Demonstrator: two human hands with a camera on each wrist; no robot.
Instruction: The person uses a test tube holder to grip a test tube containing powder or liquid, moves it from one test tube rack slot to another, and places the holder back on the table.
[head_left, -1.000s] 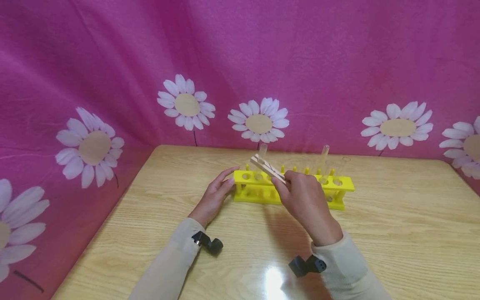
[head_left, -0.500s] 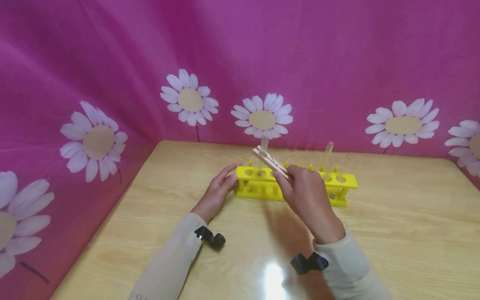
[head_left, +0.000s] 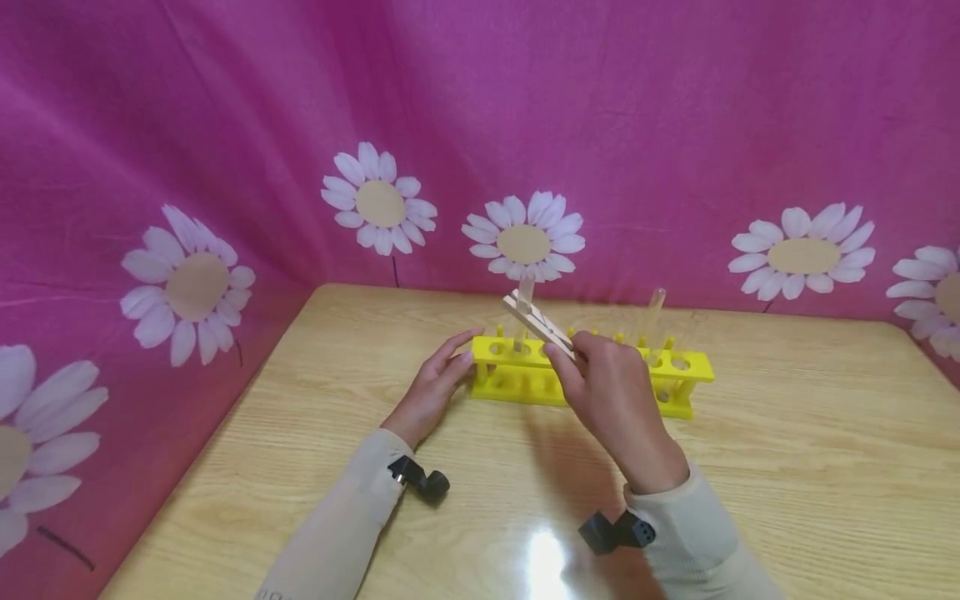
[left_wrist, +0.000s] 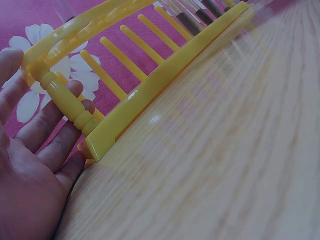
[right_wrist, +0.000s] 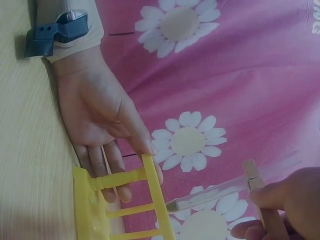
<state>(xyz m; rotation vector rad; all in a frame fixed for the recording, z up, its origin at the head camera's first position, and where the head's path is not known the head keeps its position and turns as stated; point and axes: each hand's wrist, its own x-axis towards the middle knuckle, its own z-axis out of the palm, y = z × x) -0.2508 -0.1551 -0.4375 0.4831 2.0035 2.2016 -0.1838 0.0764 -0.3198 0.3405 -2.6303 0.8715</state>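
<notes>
Cloth with white daisies is filling the upper frame behind the desk, where a yellow rack is standing right of centre. The left hand is gripping the rack's left end; the right hand is hiding its middle and pinching a wooden clamp, which is holding a test tube at the rack's top. Other tubes are standing toward the right end.

- White glare burns out on the glossy tabletop in the head view.
- A soft shadow lies above it.
- Both wrist views look dimmer, hazier.
</notes>
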